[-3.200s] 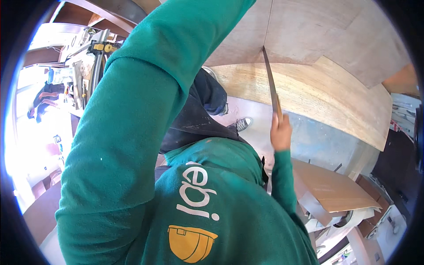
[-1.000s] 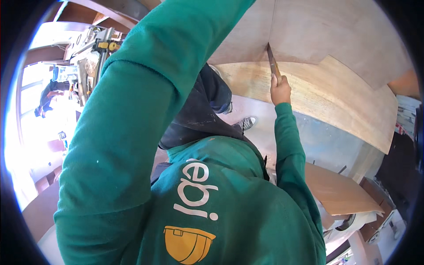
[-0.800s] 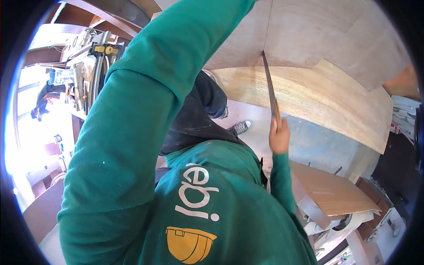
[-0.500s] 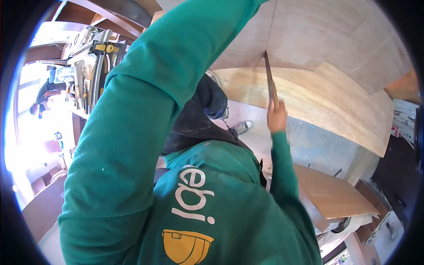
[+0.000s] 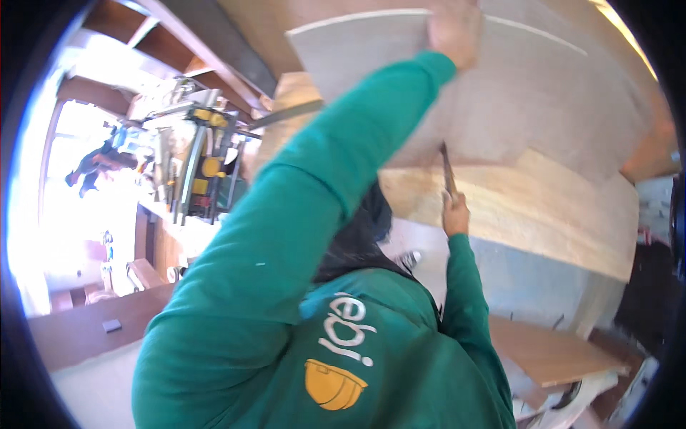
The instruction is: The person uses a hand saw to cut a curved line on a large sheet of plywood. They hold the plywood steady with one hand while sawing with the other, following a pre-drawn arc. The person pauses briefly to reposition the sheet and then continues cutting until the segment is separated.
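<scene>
A large thin brownish sheet of board point(image 5: 543, 100) lies over a pale wooden panel point(image 5: 514, 200). In my right hand point(image 5: 456, 214) is a handsaw point(image 5: 447, 171), its narrow dark blade seen nearly edge-on. The blade's tip is over the near part of the sheet, and my fingers are wrapped around the handle end. My left arm reaches across the sheet, and my left hand point(image 5: 456, 36) is at its far edge. Motion blur smears those fingers, so their grip is unclear.
Left of me, a bench holds several tools and levels point(image 5: 204, 164). A person point(image 5: 103, 161) is farther back in bright light. A brown board point(image 5: 550, 350) lies low at the right. My shoe point(image 5: 409, 260) is on the floor below the panel.
The view has shifted, bringing my left hand and the sheet's far edge into sight. The handsaw remains in my right hand, and less of its blade shows.
</scene>
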Action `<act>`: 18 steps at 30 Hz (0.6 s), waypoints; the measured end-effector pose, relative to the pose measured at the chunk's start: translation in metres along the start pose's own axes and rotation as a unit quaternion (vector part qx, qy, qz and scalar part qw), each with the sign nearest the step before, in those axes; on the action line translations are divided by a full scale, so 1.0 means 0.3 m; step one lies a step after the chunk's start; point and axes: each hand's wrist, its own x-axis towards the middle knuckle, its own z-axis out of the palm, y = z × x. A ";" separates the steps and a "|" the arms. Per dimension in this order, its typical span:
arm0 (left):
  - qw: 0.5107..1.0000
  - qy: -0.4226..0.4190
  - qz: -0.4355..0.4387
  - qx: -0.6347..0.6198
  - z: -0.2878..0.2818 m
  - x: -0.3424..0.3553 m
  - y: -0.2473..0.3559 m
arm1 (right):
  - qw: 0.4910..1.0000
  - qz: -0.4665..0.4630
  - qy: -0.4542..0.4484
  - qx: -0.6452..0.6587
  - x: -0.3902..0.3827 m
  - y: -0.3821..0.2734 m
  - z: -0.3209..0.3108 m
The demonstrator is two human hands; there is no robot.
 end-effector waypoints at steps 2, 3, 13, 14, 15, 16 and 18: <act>0.998 -0.039 -0.003 -0.057 -0.041 -0.012 0.011 | 1.000 0.012 -0.024 0.001 -0.009 -0.017 -0.027; 0.998 -0.068 -0.003 -0.017 -0.089 0.012 0.050 | 1.000 -0.014 -0.009 -0.007 0.009 0.054 -0.015; 0.990 -0.119 -0.032 -0.070 -0.217 0.007 0.063 | 0.998 0.039 -0.054 0.005 0.062 0.233 0.027; 0.983 -0.167 -0.025 -0.071 -0.230 0.025 0.061 | 0.997 0.044 -0.059 0.018 0.065 0.239 0.031; 0.982 -0.168 -0.046 -0.074 -0.203 0.025 0.043 | 0.996 0.028 -0.079 0.012 0.061 0.202 0.042; 0.980 -0.169 -0.064 -0.081 -0.173 0.014 0.028 | 0.995 0.016 -0.098 0.006 0.038 0.166 0.039; 0.985 -0.152 -0.044 -0.065 -0.176 -0.001 0.057 | 0.995 0.021 -0.102 0.001 0.024 0.177 0.026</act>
